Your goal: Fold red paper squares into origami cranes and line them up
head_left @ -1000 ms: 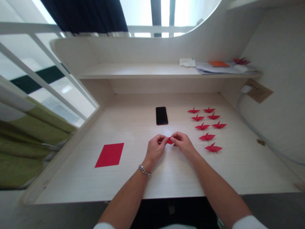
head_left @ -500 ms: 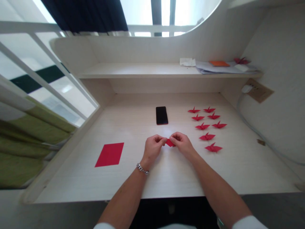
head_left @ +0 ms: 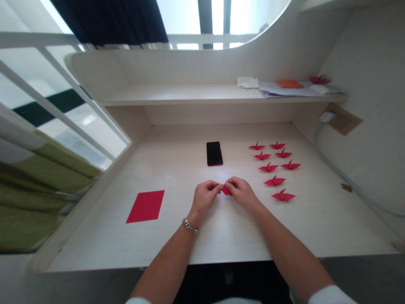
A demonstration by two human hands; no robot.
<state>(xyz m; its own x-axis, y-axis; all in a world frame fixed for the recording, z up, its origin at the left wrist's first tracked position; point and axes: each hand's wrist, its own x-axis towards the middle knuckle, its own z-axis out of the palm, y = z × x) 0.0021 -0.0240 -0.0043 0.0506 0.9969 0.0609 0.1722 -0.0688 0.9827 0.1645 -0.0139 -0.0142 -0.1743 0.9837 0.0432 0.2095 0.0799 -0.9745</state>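
Note:
Between my two hands is a small piece of folded red paper (head_left: pixel 226 190), partly covered by the fingers. My left hand (head_left: pixel 205 195) pinches its left side with thumb and forefinger. On the other side, my right hand (head_left: pixel 241 192) grips the paper's right part the same way. Several red paper cranes (head_left: pixel 274 181) stand in two columns to the right of my hands. A flat sheet of red paper (head_left: pixel 146 207) lies on the desk to the left.
A black phone (head_left: pixel 214 153) lies on the desk (head_left: pixel 177 156) beyond my hands. Papers (head_left: pixel 278 90), an orange sheet (head_left: pixel 289 84) and a red folded piece (head_left: pixel 319 80) rest on the shelf. A cable (head_left: pixel 335 169) runs from a wall socket (head_left: pixel 344 119) at the right.
My left hand has shifted slightly right, closer to my right hand, and less of the red paper shows between them. The things on the desk stay in place.

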